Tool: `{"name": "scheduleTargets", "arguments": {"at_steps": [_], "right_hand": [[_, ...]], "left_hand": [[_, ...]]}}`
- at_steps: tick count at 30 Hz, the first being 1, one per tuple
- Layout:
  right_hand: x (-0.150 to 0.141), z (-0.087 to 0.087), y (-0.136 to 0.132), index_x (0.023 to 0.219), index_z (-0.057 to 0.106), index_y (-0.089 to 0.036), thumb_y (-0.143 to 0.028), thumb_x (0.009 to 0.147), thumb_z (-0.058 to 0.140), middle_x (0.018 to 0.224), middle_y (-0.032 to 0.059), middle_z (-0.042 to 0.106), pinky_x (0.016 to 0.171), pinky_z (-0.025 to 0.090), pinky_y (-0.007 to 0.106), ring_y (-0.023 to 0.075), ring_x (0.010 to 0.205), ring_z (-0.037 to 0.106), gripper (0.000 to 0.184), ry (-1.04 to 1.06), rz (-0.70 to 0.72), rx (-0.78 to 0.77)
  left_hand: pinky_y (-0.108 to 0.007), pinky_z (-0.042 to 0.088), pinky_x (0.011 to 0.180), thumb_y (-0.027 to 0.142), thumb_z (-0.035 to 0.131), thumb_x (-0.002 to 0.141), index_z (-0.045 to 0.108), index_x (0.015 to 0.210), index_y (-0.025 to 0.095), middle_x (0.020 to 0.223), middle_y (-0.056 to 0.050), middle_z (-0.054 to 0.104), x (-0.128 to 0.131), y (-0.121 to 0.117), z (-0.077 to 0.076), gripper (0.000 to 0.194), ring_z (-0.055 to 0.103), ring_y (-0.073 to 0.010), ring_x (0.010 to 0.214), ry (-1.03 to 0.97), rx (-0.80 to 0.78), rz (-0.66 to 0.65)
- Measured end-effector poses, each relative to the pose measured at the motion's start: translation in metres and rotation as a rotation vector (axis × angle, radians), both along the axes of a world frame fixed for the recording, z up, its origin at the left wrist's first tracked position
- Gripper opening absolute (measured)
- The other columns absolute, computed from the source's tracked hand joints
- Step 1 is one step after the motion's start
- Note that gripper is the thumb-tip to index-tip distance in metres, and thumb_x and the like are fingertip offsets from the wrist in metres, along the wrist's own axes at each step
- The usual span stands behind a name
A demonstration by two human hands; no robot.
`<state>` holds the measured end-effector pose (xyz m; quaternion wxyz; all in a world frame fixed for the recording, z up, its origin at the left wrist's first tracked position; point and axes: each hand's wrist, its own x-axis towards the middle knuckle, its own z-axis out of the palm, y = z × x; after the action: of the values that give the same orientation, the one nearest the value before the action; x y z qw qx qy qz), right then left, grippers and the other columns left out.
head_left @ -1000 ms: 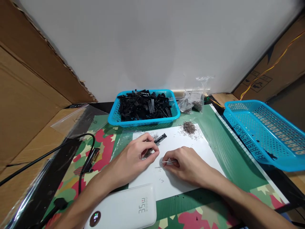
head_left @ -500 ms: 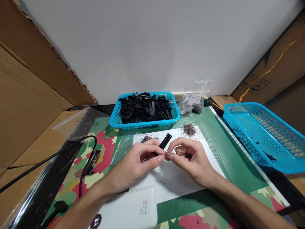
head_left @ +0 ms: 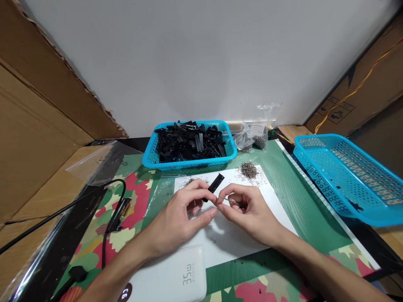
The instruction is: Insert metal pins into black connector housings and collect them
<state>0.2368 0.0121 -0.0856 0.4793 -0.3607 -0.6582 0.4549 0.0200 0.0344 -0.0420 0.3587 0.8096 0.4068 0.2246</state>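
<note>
My left hand (head_left: 185, 209) holds a narrow black plastic piece (head_left: 216, 182), which slants up and away over the white paper. Its thumb and index fingertip are slightly apart. Facing it, my right hand (head_left: 248, 212) is closed, thumb and index tip pinched together near the left fingertips. A thin metal tool (head_left: 231, 201), perhaps tweezers, lies across inside the right fingers. Whether a tiny part sits in the pinch is too small to tell. Beyond the hands on the paper (head_left: 252, 243) are a pile of small metal pins (head_left: 248, 170) and another pile (head_left: 189, 182), partly hidden behind the left hand.
A blue basket (head_left: 189, 164) full of black plastic pieces stands at the back. Plastic bags (head_left: 252, 136) of metal parts lie beside it. Another blue basket (head_left: 340, 209) with a few black pieces is at right. A white power bank (head_left: 176, 272) and black cable (head_left: 105, 243) lie nearer me.
The left thumb has moved down a little, away from its index fingertip. The black piece has shifted slightly left and leans over more. More of the metal tool shows in the right hand.
</note>
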Motion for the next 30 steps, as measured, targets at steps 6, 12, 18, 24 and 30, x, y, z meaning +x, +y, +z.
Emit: {"name": "scheduleTargets", "arguments": {"at_steps": [6, 12, 18, 24, 30], "right_hand": [[-0.006, -0.002, -0.001, 0.090, 0.076, -0.017, -0.020, 0.090, 0.066, 0.055, -0.0083, 0.039, 0.053, 0.027, 0.024, 0.0091, 0.052, 0.034, 0.010, -0.191, 0.022, -0.021], [-0.002, -0.003, 0.004, 0.089, 0.081, -0.018, -0.021, 0.088, 0.070, 0.056, -0.0064, 0.048, 0.055, 0.031, 0.023, 0.0088, 0.052, 0.039, 0.012, -0.376, -0.013, 0.043], [0.017, -0.002, 0.018, 0.079, 0.073, -0.017, -0.032, 0.087, 0.077, 0.053, -0.0078, 0.044, 0.051, 0.025, 0.024, 0.0091, 0.051, 0.035, 0.017, -0.254, -0.053, -0.055], [0.022, -0.005, 0.023, 0.100, 0.081, -0.019, -0.029, 0.094, 0.066, 0.058, -0.0061, 0.044, 0.054, 0.027, 0.026, 0.0115, 0.055, 0.038, 0.019, -0.405, -0.102, 0.007], [0.020, -0.009, 0.032, 0.101, 0.080, -0.024, -0.032, 0.096, 0.064, 0.063, -0.0022, 0.059, 0.059, 0.027, 0.029, 0.0149, 0.059, 0.048, 0.019, -0.701, -0.534, 0.097]], "left_hand": [[-0.026, 0.042, 0.066, 0.035, 0.057, 0.099, 0.077, 0.102, 0.024, 0.109, -0.001, 0.053, -0.003, 0.006, 0.001, 0.023, 0.052, -0.0122, 0.077, -0.107, 0.113, 0.182], [-0.027, 0.039, 0.062, 0.032, 0.056, 0.100, 0.077, 0.092, 0.024, 0.101, 0.000, 0.056, -0.001, 0.012, -0.004, 0.024, 0.052, -0.0124, 0.074, -0.119, 0.185, 0.308], [-0.027, 0.039, 0.060, 0.034, 0.056, 0.101, 0.077, 0.092, 0.025, 0.102, 0.000, 0.057, -0.001, 0.011, -0.005, 0.025, 0.051, -0.0109, 0.071, -0.108, 0.177, 0.306], [-0.026, 0.041, 0.061, 0.033, 0.054, 0.102, 0.077, 0.094, 0.025, 0.106, 0.000, 0.058, -0.001, 0.011, -0.007, 0.026, 0.053, -0.0100, 0.071, -0.083, 0.153, 0.286], [-0.027, 0.051, 0.069, 0.031, 0.054, 0.099, 0.081, 0.092, 0.027, 0.112, -0.002, 0.058, 0.004, 0.009, -0.008, 0.029, 0.059, -0.0128, 0.080, -0.064, 0.087, 0.217]]}}
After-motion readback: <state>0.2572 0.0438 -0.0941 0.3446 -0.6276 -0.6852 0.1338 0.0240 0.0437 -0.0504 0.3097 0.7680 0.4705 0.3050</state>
